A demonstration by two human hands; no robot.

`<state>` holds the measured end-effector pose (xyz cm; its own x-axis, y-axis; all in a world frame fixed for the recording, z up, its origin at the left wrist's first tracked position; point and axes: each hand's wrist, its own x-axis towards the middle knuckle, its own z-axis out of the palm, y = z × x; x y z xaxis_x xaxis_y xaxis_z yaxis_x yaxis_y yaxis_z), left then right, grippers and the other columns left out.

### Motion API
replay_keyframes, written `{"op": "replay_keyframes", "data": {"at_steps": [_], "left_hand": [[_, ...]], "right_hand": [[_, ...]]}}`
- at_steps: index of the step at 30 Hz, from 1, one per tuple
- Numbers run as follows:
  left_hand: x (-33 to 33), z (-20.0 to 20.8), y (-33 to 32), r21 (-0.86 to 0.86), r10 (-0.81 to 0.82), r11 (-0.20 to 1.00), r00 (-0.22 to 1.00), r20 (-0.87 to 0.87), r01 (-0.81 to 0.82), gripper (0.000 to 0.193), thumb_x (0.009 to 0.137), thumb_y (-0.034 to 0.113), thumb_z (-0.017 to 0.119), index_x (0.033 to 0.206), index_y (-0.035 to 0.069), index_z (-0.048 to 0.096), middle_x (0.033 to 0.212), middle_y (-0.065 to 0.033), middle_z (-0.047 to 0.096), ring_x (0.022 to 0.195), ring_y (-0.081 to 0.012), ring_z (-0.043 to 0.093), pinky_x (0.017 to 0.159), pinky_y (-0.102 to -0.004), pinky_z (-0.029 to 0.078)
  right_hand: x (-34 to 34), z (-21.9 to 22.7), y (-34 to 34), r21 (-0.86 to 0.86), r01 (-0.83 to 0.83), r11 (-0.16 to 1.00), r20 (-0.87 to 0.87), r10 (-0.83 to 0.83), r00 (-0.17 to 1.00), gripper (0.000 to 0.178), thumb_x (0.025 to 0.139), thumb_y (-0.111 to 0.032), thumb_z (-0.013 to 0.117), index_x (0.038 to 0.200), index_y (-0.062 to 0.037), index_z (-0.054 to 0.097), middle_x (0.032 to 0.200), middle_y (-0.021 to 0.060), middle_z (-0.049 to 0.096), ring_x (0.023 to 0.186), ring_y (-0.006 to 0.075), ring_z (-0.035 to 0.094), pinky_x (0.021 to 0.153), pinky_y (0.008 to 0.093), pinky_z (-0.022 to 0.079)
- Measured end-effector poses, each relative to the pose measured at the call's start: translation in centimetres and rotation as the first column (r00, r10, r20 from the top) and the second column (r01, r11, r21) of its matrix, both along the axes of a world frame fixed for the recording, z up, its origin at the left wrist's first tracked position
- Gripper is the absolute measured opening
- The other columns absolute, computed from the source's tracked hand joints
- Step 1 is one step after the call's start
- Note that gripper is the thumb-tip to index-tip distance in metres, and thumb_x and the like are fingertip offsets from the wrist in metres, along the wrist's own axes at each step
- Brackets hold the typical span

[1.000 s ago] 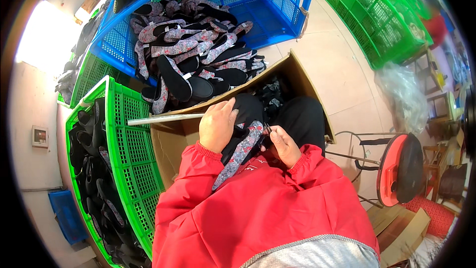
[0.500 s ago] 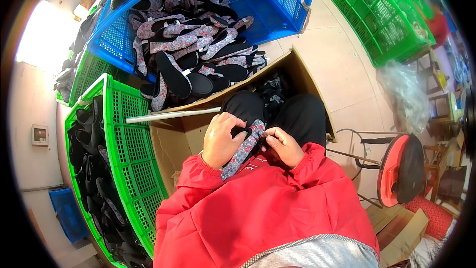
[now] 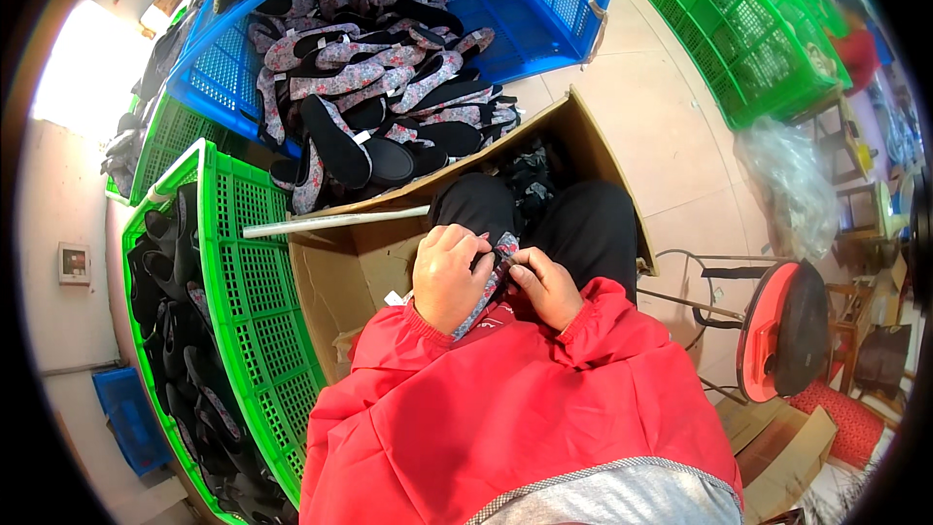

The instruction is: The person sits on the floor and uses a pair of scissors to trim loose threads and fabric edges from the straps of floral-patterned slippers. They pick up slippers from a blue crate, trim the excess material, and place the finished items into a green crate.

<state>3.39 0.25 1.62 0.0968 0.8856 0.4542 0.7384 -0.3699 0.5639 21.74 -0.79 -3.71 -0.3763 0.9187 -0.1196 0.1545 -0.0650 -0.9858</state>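
A grey floral slipper [image 3: 469,319] with red flowers lies across my lap, mostly covered by my hands. My left hand [image 3: 449,277] is closed round its left side, with a small white tag [image 3: 394,298] sticking out beside the wrist. Opposite it, my right hand [image 3: 546,287] pinches the slipper's edge between thumb and fingers. Both hands are close together above my black-trousered knees. Many matching slippers [image 3: 335,78], floral with black soles and linings, are heaped just beyond the cardboard box [image 3: 340,282] in front of me.
Behind the heap stands a blue crate [image 3: 573,10]. A white pole [image 3: 335,222] lies across the box. At left, a green crate [image 3: 262,277] holds dark slippers. More green crates [image 3: 739,39], a plastic bag [image 3: 797,175] and a red-and-black round seat [image 3: 785,332] are at right.
My left hand has turned over the slipper and covers more of it; the slipper's long near end has drawn in. The white tag now shows by my left wrist.
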Motion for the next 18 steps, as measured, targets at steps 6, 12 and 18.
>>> {"op": "replay_keyframes", "data": {"at_steps": [6, 12, 18], "left_hand": [[0.2, -0.1, -0.1, -0.008, 0.014, 1.000, 1.000, 0.004, -0.014, 0.014, 0.066, 0.003, 0.074, 0.076, 0.006, 0.065, 0.079, -0.0067, 0.063, 0.079, -0.0283, 0.060, 0.071, -0.0388, 0.048], [0.4, 0.1, -0.3, -0.005, 0.039, 0.999, 0.999, 0.010, -0.039, 0.015, 0.066, 0.002, 0.074, 0.076, 0.006, 0.064, 0.079, -0.0068, 0.062, 0.078, -0.0282, 0.059, 0.071, -0.0382, 0.048], [0.4, 0.0, -0.5, -0.014, 0.046, 0.999, 0.999, 0.002, -0.046, 0.015, 0.066, 0.003, 0.075, 0.076, 0.006, 0.064, 0.080, -0.0065, 0.062, 0.079, -0.0286, 0.060, 0.071, -0.0387, 0.048]], "right_hand": [[-0.4, -0.2, -0.4, 0.017, 0.043, 0.999, 0.020, -0.043, 0.999, 0.021, 0.100, -0.026, 0.054, 0.104, -0.0060, 0.058, 0.078, 0.0076, 0.066, 0.071, 0.0208, 0.066, 0.066, 0.0317, 0.049], [-0.4, 0.3, -0.4, 0.029, 0.055, 0.998, 0.061, -0.056, 0.997, 0.021, 0.101, -0.025, 0.053, 0.102, -0.0054, 0.059, 0.077, 0.0073, 0.065, 0.070, 0.0191, 0.065, 0.065, 0.0306, 0.049], [-0.5, -0.4, -0.4, -0.116, 0.094, 0.989, -0.134, -0.109, 0.985, 0.021, 0.101, -0.022, 0.054, 0.100, -0.0022, 0.060, 0.077, 0.0026, 0.062, 0.068, 0.0091, 0.059, 0.065, 0.0250, 0.047]]}}
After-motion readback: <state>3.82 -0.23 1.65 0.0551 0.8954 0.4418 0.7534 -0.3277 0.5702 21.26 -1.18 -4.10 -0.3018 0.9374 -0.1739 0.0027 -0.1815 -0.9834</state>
